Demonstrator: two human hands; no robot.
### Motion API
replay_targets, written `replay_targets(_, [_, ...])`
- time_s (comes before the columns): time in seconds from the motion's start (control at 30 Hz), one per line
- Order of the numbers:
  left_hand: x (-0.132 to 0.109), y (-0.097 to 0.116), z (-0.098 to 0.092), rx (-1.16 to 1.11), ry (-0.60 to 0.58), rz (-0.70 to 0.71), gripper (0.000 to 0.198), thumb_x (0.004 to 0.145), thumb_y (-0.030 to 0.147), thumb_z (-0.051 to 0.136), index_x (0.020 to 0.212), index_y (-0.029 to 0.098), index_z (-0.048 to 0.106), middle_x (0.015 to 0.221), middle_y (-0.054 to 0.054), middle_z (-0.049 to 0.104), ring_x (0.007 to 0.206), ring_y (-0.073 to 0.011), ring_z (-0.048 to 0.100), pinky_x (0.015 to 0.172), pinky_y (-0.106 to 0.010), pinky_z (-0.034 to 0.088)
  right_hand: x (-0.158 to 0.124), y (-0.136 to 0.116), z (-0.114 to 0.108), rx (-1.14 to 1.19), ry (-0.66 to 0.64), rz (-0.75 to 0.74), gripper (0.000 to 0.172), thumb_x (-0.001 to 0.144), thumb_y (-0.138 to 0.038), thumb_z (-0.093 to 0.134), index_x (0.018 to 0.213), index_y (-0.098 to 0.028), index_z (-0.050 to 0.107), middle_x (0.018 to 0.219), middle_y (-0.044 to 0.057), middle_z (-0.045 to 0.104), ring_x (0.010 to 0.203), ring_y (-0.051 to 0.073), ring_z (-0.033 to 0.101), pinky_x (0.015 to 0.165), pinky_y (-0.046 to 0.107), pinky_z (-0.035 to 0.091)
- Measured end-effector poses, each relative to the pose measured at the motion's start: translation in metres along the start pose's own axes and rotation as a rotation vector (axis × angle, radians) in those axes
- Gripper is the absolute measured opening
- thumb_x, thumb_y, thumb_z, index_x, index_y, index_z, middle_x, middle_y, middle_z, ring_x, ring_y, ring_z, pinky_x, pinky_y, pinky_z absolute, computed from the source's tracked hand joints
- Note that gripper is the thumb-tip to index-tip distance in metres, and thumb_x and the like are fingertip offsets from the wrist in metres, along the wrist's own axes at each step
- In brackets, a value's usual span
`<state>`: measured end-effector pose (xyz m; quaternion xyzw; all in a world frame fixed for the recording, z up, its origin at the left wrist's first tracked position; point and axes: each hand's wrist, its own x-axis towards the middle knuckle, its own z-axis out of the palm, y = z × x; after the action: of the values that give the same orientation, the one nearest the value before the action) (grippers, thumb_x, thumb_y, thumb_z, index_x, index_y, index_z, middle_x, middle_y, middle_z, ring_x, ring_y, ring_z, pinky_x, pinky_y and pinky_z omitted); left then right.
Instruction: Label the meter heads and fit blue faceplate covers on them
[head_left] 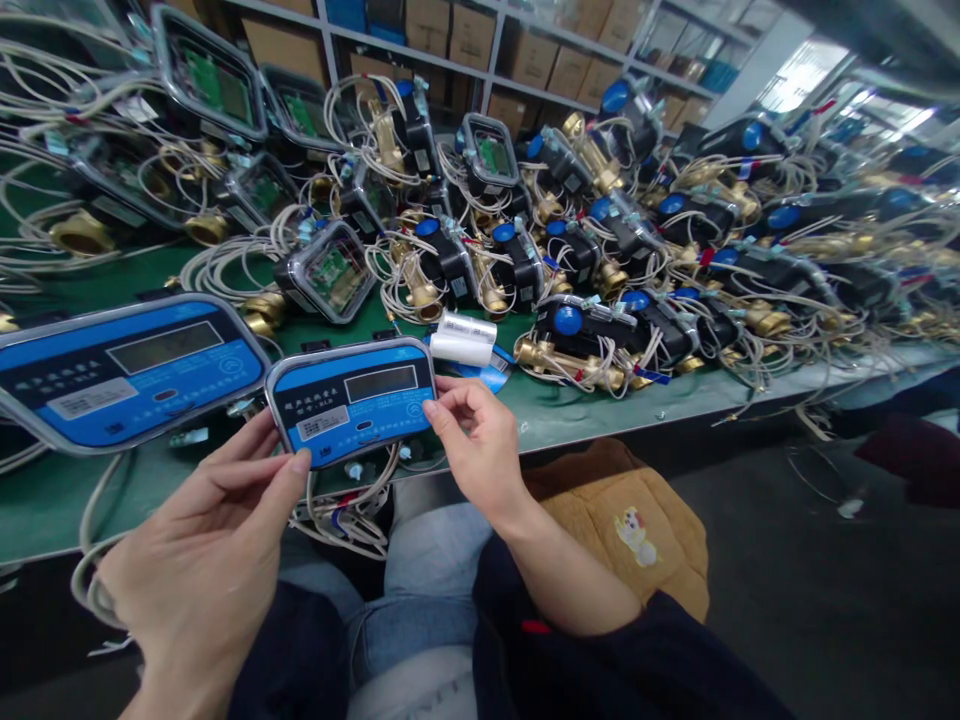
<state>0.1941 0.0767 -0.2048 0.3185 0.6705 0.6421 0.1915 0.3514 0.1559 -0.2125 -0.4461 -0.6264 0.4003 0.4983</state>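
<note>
Green bench (570, 405), brass-and-cable meter pile, and one blue display module (352, 398) pinched between your two hands.

Brass-fitted meters (585, 340) crowd the bench from nine o'clock round to three, so keep the module low at six o'clock, clear of their cables. A larger blue unit (124, 365) lies just beside it at nine o'clock. Your left hand (214, 545) grips the lower left corner, your right hand (476, 435) the right edge; both are closed on it. Hold by the rim, off the screen, and mind the white wires (352, 505) trailing beneath.
</note>
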Motion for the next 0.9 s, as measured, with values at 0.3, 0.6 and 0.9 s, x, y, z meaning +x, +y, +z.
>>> replay_targets(0.3, [-0.0011,-0.0036,0.0047,0.050,0.027,0.045,0.015,0.069,0.030,0.080,0.074,0.020,0.070,0.114,-0.005,0.073,0.106,-0.0239,0.068,0.094,-0.036,0.058,0.0002,0.0014,0.0007,-0.022,0.013,-0.003,0.013,0.087,-0.026,0.064,0.076,-0.021,0.061,0.102,0.006,0.067,0.094,0.019,0.065,0.082,0.031,0.053])
replay_targets(0.6, [-0.0025,-0.0027,0.0016,0.035,0.020,0.024,0.016,0.068,0.031,0.079,0.073,0.020,0.069,0.116,-0.006,0.072,0.111,-0.0267,0.066,0.095,-0.040,0.058,0.0001,0.0008,0.0001,0.015,0.021,0.020,0.015,0.085,-0.027,0.066,0.072,-0.021,0.062,0.102,0.006,0.068,0.093,0.018,0.065,0.075,0.028,0.053])
replay_targets(0.9, [-0.0005,-0.0005,0.0033,0.029,0.030,-0.005,0.016,0.067,0.031,0.079,0.072,0.020,0.069,0.114,-0.007,0.073,0.110,-0.0277,0.066,0.096,-0.043,0.057,-0.0006,0.0015,0.0011,0.014,0.019,0.024,0.015,0.086,-0.029,0.065,0.073,-0.021,0.061,0.104,0.006,0.068,0.092,0.019,0.065,0.075,0.029,0.055])
